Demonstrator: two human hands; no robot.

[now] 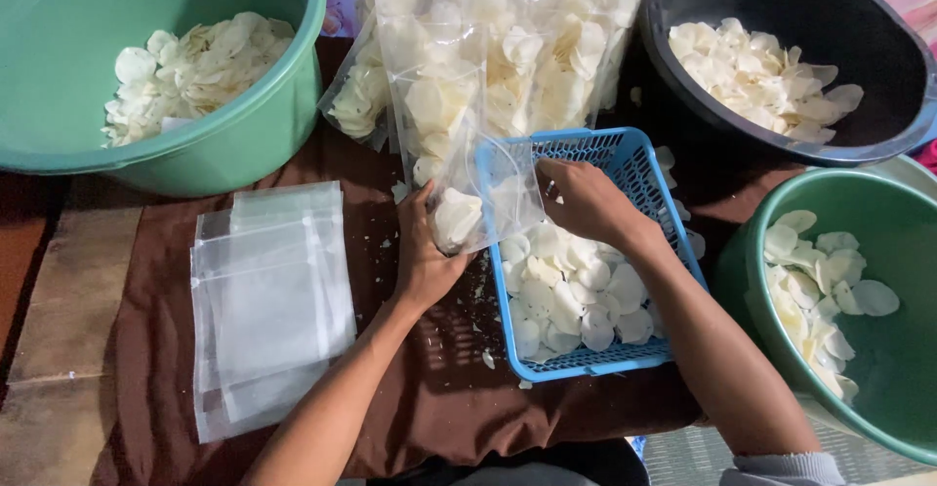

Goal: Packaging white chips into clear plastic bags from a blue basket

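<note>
The left hand is gripping a clear plastic bag near its base, fingers closed around it, while the right hand is pinching the bag's mouth over the blue basket of pale chips. Filling is judged under way; adding more calls for holding the mouth wide. Filled bags, empty bags and three chip-filled basins are surrounding the basket

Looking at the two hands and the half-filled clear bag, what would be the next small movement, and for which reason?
Probably the right hand should push its chips down into the clear bag and let go. The left hand grips the bag beside the blue basket, the right hand sits at the bag's mouth, and only a few chips lie at the bottom, so there is room.
</note>
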